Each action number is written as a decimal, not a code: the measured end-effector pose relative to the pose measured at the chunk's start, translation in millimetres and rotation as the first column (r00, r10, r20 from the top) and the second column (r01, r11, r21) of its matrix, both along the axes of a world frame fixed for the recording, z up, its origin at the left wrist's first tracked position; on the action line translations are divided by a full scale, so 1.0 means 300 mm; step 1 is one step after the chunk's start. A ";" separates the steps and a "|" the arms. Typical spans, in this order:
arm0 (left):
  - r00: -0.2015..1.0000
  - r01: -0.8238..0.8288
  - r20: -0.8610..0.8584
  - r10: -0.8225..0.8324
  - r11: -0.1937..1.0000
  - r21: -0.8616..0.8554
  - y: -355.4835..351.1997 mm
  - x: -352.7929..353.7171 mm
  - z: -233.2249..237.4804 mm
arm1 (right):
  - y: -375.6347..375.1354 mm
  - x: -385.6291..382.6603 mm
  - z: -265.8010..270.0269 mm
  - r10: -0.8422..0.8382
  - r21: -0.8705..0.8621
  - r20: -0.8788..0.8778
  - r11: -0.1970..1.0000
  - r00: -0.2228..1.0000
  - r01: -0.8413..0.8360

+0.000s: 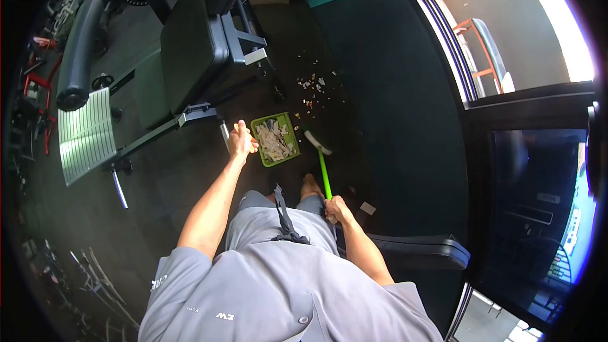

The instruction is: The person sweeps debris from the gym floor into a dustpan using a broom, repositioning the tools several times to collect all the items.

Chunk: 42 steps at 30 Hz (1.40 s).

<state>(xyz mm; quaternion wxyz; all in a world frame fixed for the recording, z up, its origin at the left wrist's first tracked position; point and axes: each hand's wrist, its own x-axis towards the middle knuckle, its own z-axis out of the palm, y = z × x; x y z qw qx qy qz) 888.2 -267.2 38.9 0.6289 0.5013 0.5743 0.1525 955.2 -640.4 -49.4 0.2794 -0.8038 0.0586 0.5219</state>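
Note:
My left hand (pixel 240 142) is closed, its fingers curled beside the left rim of a green tray (pixel 292 128). Whether those fingers grip the rim or something else is hidden. Pale, crumpled scraps (pixel 275 142) fill much of the tray. My right hand (pixel 340 209) is wrapped round the bright green handle of a broom (pixel 325 174). Its whitish head (pixel 317 142) lies to the right of the tray, near the floor. Small white and yellowish bits of litter (pixel 311 84) are scattered on the dark floor beyond the tray.
A padded exercise bench (pixel 193 50) with metal legs stands at the left, close to my left arm. A dark wall (pixel 392 88) runs along the right. Behind my right elbow is another black pad (pixel 411 250). A small white piece (pixel 367 208) lies near my right hand.

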 end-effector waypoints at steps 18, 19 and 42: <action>0.998 0.062 -0.012 -0.063 0.998 -0.022 0.011 0.009 -0.048 | -0.030 0.317 0.251 -0.111 -0.047 0.169 0.992 0.979 0.121; 0.998 0.065 -0.008 -0.065 0.998 -0.024 0.012 0.004 -0.049 | 0.013 0.309 0.211 -0.127 -0.088 0.207 0.985 0.970 0.148; 0.998 0.069 -0.007 -0.069 0.997 -0.028 0.011 0.031 -0.045 | 0.121 0.291 0.139 0.308 -0.209 0.293 0.944 0.905 -0.254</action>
